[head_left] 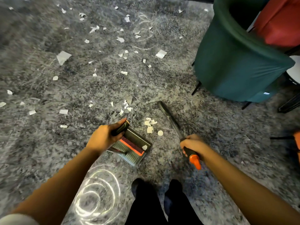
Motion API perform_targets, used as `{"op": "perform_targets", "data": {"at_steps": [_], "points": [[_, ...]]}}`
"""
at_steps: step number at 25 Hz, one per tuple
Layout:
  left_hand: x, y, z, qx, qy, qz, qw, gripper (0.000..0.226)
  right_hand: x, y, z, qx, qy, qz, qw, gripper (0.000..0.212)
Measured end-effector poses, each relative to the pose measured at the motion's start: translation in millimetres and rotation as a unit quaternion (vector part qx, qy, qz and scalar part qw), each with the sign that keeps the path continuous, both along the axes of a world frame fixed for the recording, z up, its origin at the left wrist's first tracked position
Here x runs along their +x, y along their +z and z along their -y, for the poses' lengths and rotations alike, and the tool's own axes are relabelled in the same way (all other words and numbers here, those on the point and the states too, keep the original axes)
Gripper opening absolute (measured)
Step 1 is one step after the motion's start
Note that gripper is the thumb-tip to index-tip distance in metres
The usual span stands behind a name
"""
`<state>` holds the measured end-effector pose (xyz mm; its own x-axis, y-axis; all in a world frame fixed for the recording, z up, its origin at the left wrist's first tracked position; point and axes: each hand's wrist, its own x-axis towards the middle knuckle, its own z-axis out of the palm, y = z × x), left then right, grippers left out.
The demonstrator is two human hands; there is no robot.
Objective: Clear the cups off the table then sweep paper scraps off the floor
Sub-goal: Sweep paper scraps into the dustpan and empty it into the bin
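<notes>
left hand (pixel 103 138): fingers curled round the dustpan (pixel 133 146) handle, pan down on the grey carpet (pixel 48 143) | right hand (pixel 192 145): fist wrapped round the broom (pixel 168 120) grip | paper scraps (pixel 150 125): small heap between pan and broom, more strewn beyond | green chair (pixel 235 62): close beside the broom's far end

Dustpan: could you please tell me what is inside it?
One white paper scrap lies in the dustpan beside its orange comb. The left hand hides the part beneath it.
</notes>
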<state>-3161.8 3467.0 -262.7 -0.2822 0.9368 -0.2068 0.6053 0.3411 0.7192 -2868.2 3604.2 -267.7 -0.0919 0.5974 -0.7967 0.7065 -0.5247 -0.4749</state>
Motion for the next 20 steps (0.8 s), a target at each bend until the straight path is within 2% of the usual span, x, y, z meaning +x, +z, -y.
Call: {"op": "perform_targets", "data": {"at_steps": [2,4,10,13,15,18,20], "points": [[-8.2,-0.9,-13.8,-0.023,0.0,0.023,0.999,0.058,-14.1,-10.5,0.7,0.015,0.073,0.04,0.996,0.008],[-16.2,-2.8,-23.8,-0.027,-0.001,0.041,0.999,0.058,-23.5,-17.9,6.5,-0.003,0.14,0.073,0.987,0.014],[-30.0,1.5,-26.6,-0.034,0.001,0.026,0.999,0.057,-33.0,-12.9,59.9,-0.067,0.256,0.066,0.962,0.022],[-27.8,4.9,-27.6,-0.033,0.01,0.033,0.999,0.055,-35.2,7.2,69.2,-0.103,0.253,0.016,0.962,0.017],[-28.2,5.6,-27.5,-0.034,0.016,0.059,0.998,0.052,-33.8,24.8,62.0,-0.106,0.258,0.002,0.96,0.003],[-28.7,6.4,-26.2,-0.034,0.002,0.052,0.998,0.054,-26.7,51.1,42.7,-0.13,0.226,-0.025,0.965,0.03],[-29.4,4.9,-23.0,-0.035,0.0,0.069,0.997,0.057,-22.4,64.0,32.7,-0.137,0.179,-0.047,0.973,0.034]]}}
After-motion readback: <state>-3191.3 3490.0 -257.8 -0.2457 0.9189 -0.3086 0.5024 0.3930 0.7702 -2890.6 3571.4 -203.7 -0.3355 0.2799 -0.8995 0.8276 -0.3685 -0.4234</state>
